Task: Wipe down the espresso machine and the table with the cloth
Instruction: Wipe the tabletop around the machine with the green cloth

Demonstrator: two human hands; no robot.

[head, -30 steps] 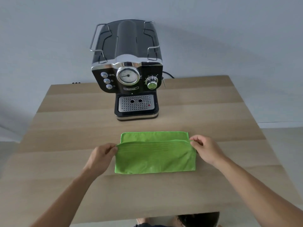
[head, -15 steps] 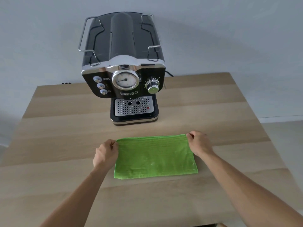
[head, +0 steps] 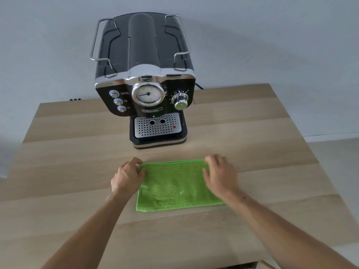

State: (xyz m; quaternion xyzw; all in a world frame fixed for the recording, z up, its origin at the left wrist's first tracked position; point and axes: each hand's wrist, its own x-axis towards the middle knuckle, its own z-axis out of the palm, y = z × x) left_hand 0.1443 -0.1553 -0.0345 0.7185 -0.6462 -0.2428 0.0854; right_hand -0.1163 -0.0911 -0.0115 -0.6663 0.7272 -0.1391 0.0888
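Head camera view, looking down. A green cloth [head: 177, 186] lies folded flat on a light wooden tabletop [head: 68, 171], between the person's two hands. The left hand [head: 127, 176] sits at the cloth's left edge, fingers curled and pinching the far left corner. The right hand [head: 219, 175] lies over the cloth's right side, fingers bent down onto the far right corner; whether it grips the fabric or only presses it cannot be told. Both bare forearms reach in from the bottom of the frame.

Just beyond the cloth, near but apart from it, stands a black and chrome espresso machine [head: 144, 82], its front facing the person, with a round gauge [head: 148, 94], three buttons at left, a knob [head: 180, 100] at right and a perforated drip tray [head: 157, 125] below. A pale wall [head: 272, 35] rises behind the tabletop.
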